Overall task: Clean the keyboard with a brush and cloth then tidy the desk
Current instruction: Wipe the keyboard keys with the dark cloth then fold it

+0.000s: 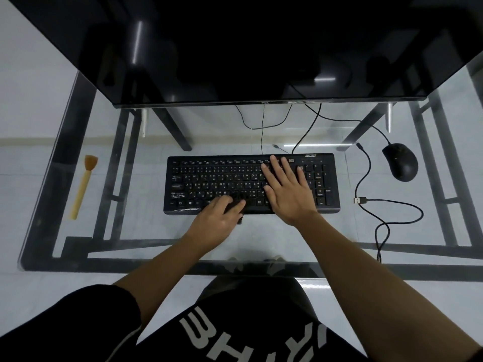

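Observation:
A black keyboard [214,178] lies in the middle of the glass desk [146,226]. My left hand [217,220] is closed on a dark cloth [236,203] and presses it on the keyboard's bottom row near the space bar. My right hand [287,189] lies flat with fingers spread over the keys right of centre, holding nothing. A brush [83,185] with a pale yellow handle and brown bristles lies on the desk far to the left, apart from both hands.
A large dark monitor [235,48] stands behind the keyboard. A black mouse [400,162] sits at the right, and a loose black cable [386,205] with a USB plug curls beside the keyboard's right end. Thin cables run from the monitor to the keyboard.

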